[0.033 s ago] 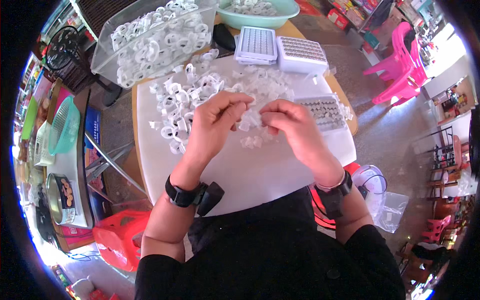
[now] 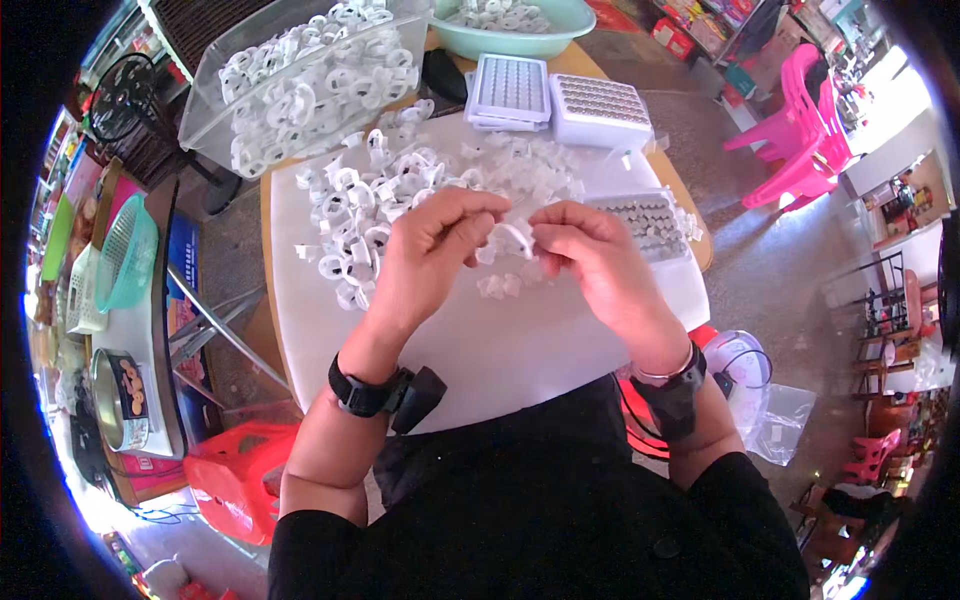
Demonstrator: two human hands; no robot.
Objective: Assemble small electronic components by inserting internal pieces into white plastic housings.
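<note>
My left hand and my right hand meet over the middle of the white-topped table, fingertips closed. Between them they pinch a small curved white plastic piece; the fingers partly hide it. Left of my left hand lies a heap of white ring-shaped plastic parts, several with dark centres. Beyond the fingertips spreads a pile of small translucent pieces. A few more translucent bits lie on the tabletop just below the held piece. To the right of my right hand sits a tray of small grey parts.
A clear plastic bin full of white parts stands at the far left, a pale green basin at the back. Stacked white trays and a white block with rows of holes sit near the far edge. A red stool stands at lower left.
The curved white piece now shows more plainly between my fingertips. My right hand has turned slightly; my left hand has hardly moved.
</note>
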